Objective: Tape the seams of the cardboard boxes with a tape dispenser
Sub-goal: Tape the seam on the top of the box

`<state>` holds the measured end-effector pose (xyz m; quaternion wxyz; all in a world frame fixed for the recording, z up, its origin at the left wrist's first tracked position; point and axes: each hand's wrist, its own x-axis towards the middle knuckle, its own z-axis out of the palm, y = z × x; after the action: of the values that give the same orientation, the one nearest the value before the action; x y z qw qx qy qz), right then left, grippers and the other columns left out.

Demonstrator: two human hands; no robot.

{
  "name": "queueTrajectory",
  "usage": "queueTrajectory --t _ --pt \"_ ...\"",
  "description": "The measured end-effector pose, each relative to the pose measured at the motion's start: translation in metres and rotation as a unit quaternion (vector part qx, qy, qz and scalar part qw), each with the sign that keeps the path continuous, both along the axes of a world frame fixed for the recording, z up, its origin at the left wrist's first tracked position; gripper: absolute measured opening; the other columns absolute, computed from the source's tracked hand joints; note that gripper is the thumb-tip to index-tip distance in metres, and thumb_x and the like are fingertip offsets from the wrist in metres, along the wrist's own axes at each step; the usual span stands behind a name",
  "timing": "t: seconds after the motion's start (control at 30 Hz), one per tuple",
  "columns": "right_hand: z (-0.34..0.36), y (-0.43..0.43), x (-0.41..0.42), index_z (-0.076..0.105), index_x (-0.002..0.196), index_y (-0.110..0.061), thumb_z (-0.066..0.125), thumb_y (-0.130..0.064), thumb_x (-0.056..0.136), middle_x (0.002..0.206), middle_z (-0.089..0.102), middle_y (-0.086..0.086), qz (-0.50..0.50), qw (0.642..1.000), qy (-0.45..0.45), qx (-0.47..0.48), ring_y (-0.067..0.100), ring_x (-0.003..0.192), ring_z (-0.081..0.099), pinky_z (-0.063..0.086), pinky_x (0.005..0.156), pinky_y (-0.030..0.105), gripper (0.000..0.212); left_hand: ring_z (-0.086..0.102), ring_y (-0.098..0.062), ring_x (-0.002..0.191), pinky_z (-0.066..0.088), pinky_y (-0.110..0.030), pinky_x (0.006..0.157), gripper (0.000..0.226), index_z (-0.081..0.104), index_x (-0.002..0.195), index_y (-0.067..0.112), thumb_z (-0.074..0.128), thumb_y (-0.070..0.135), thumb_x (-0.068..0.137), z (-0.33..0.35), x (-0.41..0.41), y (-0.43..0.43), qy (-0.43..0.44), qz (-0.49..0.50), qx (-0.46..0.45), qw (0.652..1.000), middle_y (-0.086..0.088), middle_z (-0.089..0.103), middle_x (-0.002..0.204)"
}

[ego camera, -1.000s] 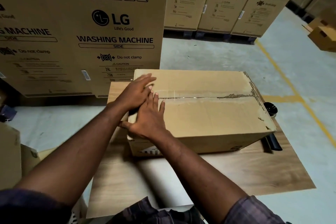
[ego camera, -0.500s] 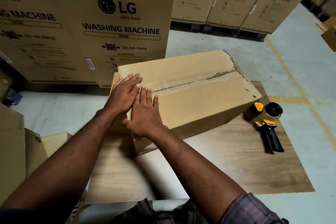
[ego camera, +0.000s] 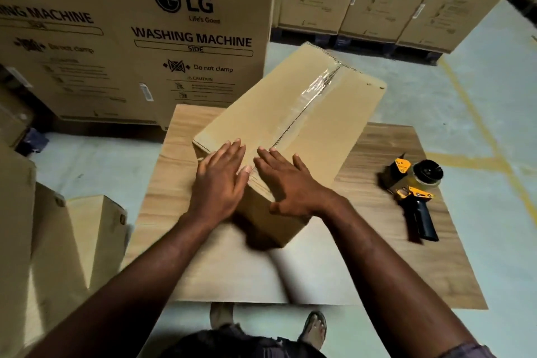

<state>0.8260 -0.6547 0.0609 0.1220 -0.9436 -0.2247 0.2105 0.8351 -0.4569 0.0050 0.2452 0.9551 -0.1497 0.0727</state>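
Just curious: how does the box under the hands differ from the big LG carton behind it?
The small box is plain; the LG carton bears logos and warnings. The small box lies on a board, clear tape along its top seam; the LG carton stands behind, rising out of view. The left hand and right hand rest on the small box, not the LG carton. Both are brown cardboard.

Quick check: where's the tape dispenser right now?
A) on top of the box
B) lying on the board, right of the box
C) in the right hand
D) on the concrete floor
B: the tape dispenser lies untouched on the board, right of the box.
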Motion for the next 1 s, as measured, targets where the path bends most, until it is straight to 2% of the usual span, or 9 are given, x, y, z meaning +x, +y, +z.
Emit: queueTrajectory --t 0.1,0.2,0.4,0.53,0.67,0.77,0.87,1.0 --pt "0.004 -0.068 -0.022 0.007 0.164 -0.024 0.070 -0.013 0.081 0.171 -0.011 -0.008 -0.026 0.999 0.022 0.003 0.012 0.156 -0.013 -0.010 0.121 0.055 0.105 0.034 -0.015 0.146 0.024 -0.038 0.111 0.058 0.044 0.150 0.022 0.033 0.048 0.100 0.000 -0.036 -0.051 -0.006 -0.030 0.037 0.999 0.005 0.038 0.159" --pt "0.011 -0.134 -0.047 0.016 0.163 -0.031 0.055 0.006 0.077 0.170 -0.004 -0.015 -0.061 0.997 0.038 0.013 0.012 0.156 -0.011 -0.007 0.121 0.059 0.101 0.038 -0.015 0.144 0.026 -0.038 0.107 0.060 0.043 0.150 0.022 0.042 0.047 0.096 0.000 -0.067 -0.106 -0.006 -0.064 0.090 0.994 0.005 0.038 0.159" --pt "0.000 -0.232 -0.082 0.023 0.159 -0.043 0.041 0.018 0.072 0.168 0.004 -0.024 -0.110 0.993 0.010 0.051 0.010 0.156 -0.009 -0.007 0.123 0.056 0.108 0.044 -0.017 0.138 0.036 -0.042 0.100 0.066 0.044 0.150 0.023 0.051 0.046 0.088 0.004 -0.112 -0.196 0.008 -0.067 0.125 0.990 0.004 0.038 0.159" --pt "-0.011 -0.249 -0.103 0.028 0.159 -0.039 0.052 0.008 0.074 0.169 0.011 -0.019 -0.116 0.989 -0.069 0.060 0.014 0.158 0.001 -0.001 0.124 0.052 0.100 0.042 -0.018 0.140 0.031 -0.041 0.101 0.070 0.040 0.151 0.024 0.052 0.048 0.087 0.003 -0.129 -0.222 -0.002 -0.016 0.137 0.990 0.003 0.035 0.160" --pt "-0.037 -0.247 -0.116 0.032 0.158 -0.033 0.066 -0.023 0.081 0.168 0.024 -0.007 -0.083 0.972 -0.220 0.024 0.025 0.156 0.019 0.016 0.122 0.055 0.085 0.041 -0.017 0.140 0.029 -0.042 0.103 0.067 0.041 0.150 0.028 0.053 0.052 0.088 0.000 -0.135 -0.229 -0.016 0.026 0.130 0.991 0.007 0.036 0.159" --pt "-0.048 -0.250 -0.116 0.040 0.154 -0.030 0.067 -0.041 0.085 0.164 0.034 -0.005 -0.091 0.958 -0.272 0.031 0.026 0.152 0.030 0.024 0.119 0.058 0.075 0.045 -0.018 0.135 0.028 -0.042 0.102 0.061 0.047 0.144 0.030 0.061 0.053 0.089 -0.001 -0.135 -0.237 -0.034 0.060 0.097 0.993 0.009 0.043 0.154" --pt "-0.054 -0.258 -0.123 0.048 0.149 -0.025 0.070 -0.039 0.086 0.159 0.042 -0.004 -0.116 0.945 -0.300 0.063 0.024 0.149 0.036 0.028 0.117 0.058 0.068 0.049 -0.020 0.127 0.030 -0.043 0.099 0.058 0.052 0.138 0.031 0.074 0.045 0.085 0.000 -0.135 -0.242 -0.041 0.085 0.066 0.993 0.011 0.048 0.149" --pt "-0.076 -0.293 -0.142 0.050 0.148 -0.022 0.072 -0.020 0.087 0.159 0.042 -0.007 -0.188 0.917 -0.305 0.173 0.018 0.151 0.031 0.029 0.118 0.054 0.064 0.048 -0.021 0.128 0.030 -0.047 0.102 0.069 0.051 0.138 0.030 0.083 0.024 0.077 0.000 -0.138 -0.245 -0.038 0.088 0.042 0.995 0.010 0.046 0.151"
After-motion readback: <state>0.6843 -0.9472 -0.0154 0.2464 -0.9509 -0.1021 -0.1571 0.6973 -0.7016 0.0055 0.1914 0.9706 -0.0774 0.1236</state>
